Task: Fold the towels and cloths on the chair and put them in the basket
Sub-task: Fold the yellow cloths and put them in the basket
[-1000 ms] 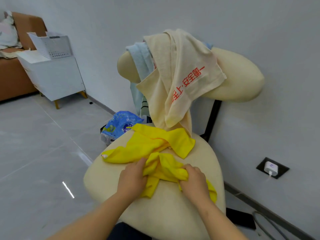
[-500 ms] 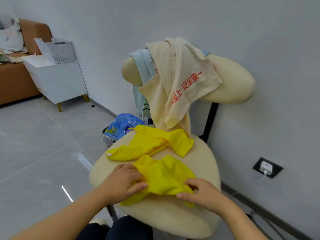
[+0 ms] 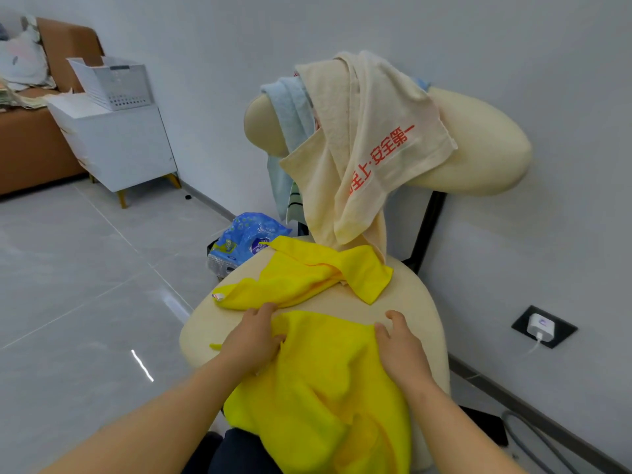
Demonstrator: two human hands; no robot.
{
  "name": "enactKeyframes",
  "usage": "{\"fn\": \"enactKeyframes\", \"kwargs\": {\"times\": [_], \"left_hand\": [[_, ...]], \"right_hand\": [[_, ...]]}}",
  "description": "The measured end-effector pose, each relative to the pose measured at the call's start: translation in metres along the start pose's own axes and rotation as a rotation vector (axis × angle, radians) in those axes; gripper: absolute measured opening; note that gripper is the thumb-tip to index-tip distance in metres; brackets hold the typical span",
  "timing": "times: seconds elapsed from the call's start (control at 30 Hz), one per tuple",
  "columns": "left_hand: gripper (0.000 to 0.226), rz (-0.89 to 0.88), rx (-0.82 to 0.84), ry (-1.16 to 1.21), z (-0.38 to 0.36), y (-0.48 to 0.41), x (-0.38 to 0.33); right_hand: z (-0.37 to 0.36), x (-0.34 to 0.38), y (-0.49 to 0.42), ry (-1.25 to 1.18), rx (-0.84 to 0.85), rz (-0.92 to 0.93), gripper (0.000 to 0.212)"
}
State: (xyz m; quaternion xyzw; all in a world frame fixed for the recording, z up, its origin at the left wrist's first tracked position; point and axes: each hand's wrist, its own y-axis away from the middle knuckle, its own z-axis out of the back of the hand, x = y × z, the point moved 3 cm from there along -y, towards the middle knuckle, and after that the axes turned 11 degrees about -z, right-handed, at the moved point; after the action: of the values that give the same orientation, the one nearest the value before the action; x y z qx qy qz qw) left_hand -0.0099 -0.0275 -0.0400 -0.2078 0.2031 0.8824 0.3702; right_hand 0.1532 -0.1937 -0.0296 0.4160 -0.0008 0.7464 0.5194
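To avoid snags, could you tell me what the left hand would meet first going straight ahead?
The left hand would probably meet the crumpled yellow cloth further back on the cream chair seat.

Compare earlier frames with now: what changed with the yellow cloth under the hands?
The near yellow cloth, bunched between the hands a second ago, is now spread open, hanging over the chair seat toward the person. The left hand and right hand moved apart and hold its far corners. The other yellow cloth and the beige towel stayed put.
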Motion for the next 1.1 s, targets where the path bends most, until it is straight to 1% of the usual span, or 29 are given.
{"fn": "enactKeyframes", "kwargs": {"times": [0.03,0.1,0.17,0.2,0.27,0.37,0.43,0.5,0.57,0.63,0.67,0.73,0.77,0.83,0.9,0.97,1.0,1.03,1.1], "left_hand": [[0.056,0.015,0.008,0.003,0.0,0.0,0.002],[0.048,0.033,0.03,-0.018,0.001,0.0,0.004],[0.036,0.03,0.041,-0.072,0.004,-0.002,0.002],[0.032,0.032,0.035,-0.09,0.007,-0.003,0.001],[0.029,0.056,0.01,-0.111,0.016,-0.003,-0.001],[0.025,0.046,-0.063,-0.205,0.036,-0.001,-0.003],[0.021,0.003,-0.122,-0.323,0.05,0.001,-0.008],[0.02,-0.033,-0.212,-0.379,0.062,0.003,-0.016],[0.017,-0.054,-0.358,-0.328,0.073,0.005,-0.027],[0.014,-0.064,-0.491,-0.209,0.082,0.004,-0.037],[0.012,-0.074,-0.525,-0.128,0.086,0.001,-0.041],[0.007,-0.108,-0.532,0.041,0.09,-0.006,-0.046],[0.008,-0.122,-0.532,0.102,0.091,-0.009,-0.048],[0.012,-0.139,-0.567,0.17,0.094,-0.017,-0.046],[0.015,-0.16,-0.595,0.184,0.096,-0.028,-0.044],[0.018,-0.17,-0.585,0.172,0.095,-0.044,-0.041],[0.023,-0.178,-0.555,0.159,0.094,-0.052,-0.038],[0.031,-0.198,-0.496,0.139,0.09,-0.061,-0.036],[0.053,-0.24,-0.292,0.071,0.074,-0.073,-0.033]], "right_hand": [[0.0,-0.001,0.0,0.034,-0.002,-0.021,0.044],[-0.001,-0.003,-0.001,0.196,0.022,-0.032,0.045],[-0.002,-0.004,0.0,0.333,0.055,-0.012,0.036],[-0.002,-0.004,0.001,0.348,0.07,0.0,0.027],[-0.002,-0.002,0.002,0.305,0.071,-0.003,0.004],[0.008,0.001,0.004,0.126,-0.054,-0.006,0.013],[0.018,0.007,0.006,0.027,-0.15,0.021,0.013],[0.026,0.017,0.008,-0.05,-0.226,0.083,0.015],[0.034,0.026,0.011,-0.14,-0.297,0.158,0.019],[0.042,0.034,0.014,-0.248,-0.336,0.192,0.021],[0.044,0.037,0.014,-0.293,-0.351,0.195,0.022],[0.048,0.04,0.013,-0.353,-0.365,0.204,0.023],[0.049,0.042,0.012,-0.366,-0.364,0.203,0.022],[0.049,0.047,0.007,-0.363,-0.366,0.202,0.021],[0.047,0.053,0.0,-0.36,-0.387,0.225,0.021],[0.043,0.057,-0.008,-0.382,-0.381,0.238,0.015],[0.038,0.058,-0.014,-0.389,-0.343,0.228,0.014],[0.032,0.058,-0.019,-0.382,-0.289,0.21,0.024],[0.018,0.052,-0.03,-0.293,-0.195,0.195,0.054]]}}
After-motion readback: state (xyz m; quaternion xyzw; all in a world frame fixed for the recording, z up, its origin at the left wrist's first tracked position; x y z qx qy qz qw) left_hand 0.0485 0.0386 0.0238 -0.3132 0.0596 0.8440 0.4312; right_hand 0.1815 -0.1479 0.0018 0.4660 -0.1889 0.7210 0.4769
